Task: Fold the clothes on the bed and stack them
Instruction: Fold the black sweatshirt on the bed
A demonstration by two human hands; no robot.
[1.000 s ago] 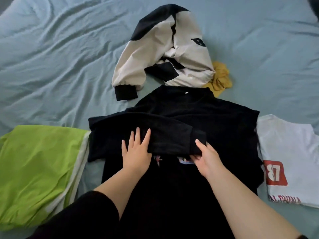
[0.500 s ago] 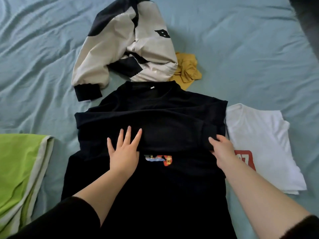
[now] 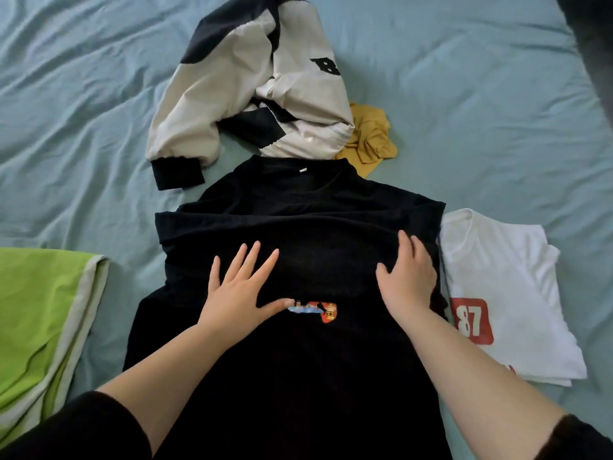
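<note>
A black sweatshirt lies flat in front of me on the bed, collar away from me, one sleeve folded across its chest. A small colourful print shows just below that sleeve. My left hand rests flat on the sleeve with fingers spread. My right hand presses flat on the sleeve's right end near the garment's right edge. A folded white T-shirt with a red "87" patch lies to the right. A cream and black jacket is heaped behind the collar.
A folded lime green cloth lies at the left edge. A crumpled mustard yellow garment sits beside the jacket. The wrinkled pale blue bed sheet spreads all round. Something dark shows at the top right corner.
My right hand has slid the sleeve end rightward across the chest and now lies flat on it instead of pinching it. My left hand has stayed pressed on the sleeve.
</note>
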